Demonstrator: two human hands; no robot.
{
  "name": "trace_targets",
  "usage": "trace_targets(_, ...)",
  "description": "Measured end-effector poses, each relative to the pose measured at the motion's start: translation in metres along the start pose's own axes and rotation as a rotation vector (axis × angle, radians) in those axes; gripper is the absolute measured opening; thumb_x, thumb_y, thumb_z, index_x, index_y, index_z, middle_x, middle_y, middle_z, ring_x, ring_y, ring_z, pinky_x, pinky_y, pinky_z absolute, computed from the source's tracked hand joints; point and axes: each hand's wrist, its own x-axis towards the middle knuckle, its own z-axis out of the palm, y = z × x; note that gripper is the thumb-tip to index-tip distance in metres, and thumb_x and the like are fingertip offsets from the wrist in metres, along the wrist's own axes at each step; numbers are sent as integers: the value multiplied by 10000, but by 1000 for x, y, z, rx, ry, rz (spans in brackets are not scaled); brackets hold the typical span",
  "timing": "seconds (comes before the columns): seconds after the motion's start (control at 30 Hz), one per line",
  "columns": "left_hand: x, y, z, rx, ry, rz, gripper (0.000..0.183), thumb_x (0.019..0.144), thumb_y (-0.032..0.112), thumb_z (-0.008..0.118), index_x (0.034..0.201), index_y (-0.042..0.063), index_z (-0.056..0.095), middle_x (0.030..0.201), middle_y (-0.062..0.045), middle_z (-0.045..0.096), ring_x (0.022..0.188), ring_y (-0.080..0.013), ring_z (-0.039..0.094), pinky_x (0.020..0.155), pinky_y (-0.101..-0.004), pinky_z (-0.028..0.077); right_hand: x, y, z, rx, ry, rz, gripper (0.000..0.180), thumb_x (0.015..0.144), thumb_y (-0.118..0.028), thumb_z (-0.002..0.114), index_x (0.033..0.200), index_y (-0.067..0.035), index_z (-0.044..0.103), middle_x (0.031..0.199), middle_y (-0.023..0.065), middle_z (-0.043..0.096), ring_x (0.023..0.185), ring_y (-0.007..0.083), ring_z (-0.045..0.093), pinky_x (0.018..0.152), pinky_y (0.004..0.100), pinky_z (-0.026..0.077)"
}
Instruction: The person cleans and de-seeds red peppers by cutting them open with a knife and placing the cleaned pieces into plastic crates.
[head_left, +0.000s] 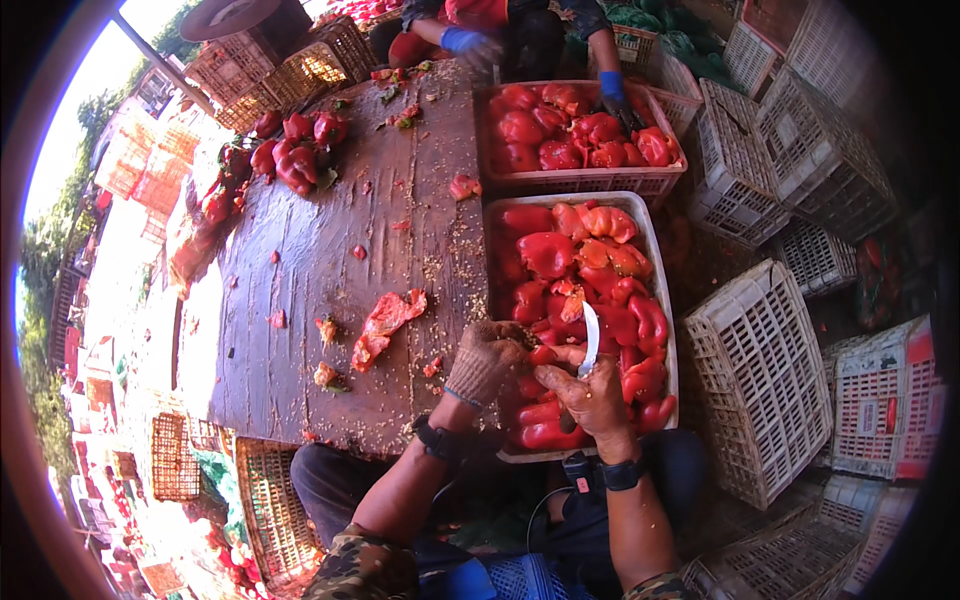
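My left hand (487, 364), in a soiled knit glove, is at the table's right edge, its fingers closed around part of a red pepper. My bare right hand (589, 394) holds a curved knife (591, 337), blade pointing up, with its fingers against the same pepper piece (541, 355). Both hands are over the near crate of red peppers (546, 253), whose pale rim (664, 300) shows at the right. On the wooden table (315, 225) lie a torn piece of red pepper (382, 326), pepper cores (327, 375) and scattered seeds.
A co-worker's gloved hand (619, 105) reaches into the far crate of red peppers (585, 176); the other (476, 49) is blurred above the table's far end. Whole red peppers (296, 165) lie at the table's far left. Plastic crates (757, 382) stand at the right.
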Motion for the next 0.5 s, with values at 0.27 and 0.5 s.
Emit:
trace_targets(0.27, -11, -20, 2, 529, 131, 382, 120, 750, 187, 685, 743, 68, 669, 755, -122, 641, 774, -317, 638, 786, -439, 499, -4, -11, -2, 198, -84, 147, 274, 894, -42, 747, 1159, 24, 718, 991, 50, 739, 875, 85, 666, 753, 233, 539)
trace_targets(0.5, -37, -24, -76, 428, 360, 74, 97, 798, 102, 616, 804, 38, 689, 831, -124, 690, 857, -304, 669, 822, -421, 514, 6, 5, -20, -361, -17, -156, 269, 902, -90, 737, 1135, 41, 716, 931, 86, 748, 854, 108, 688, 756, 269, 553)
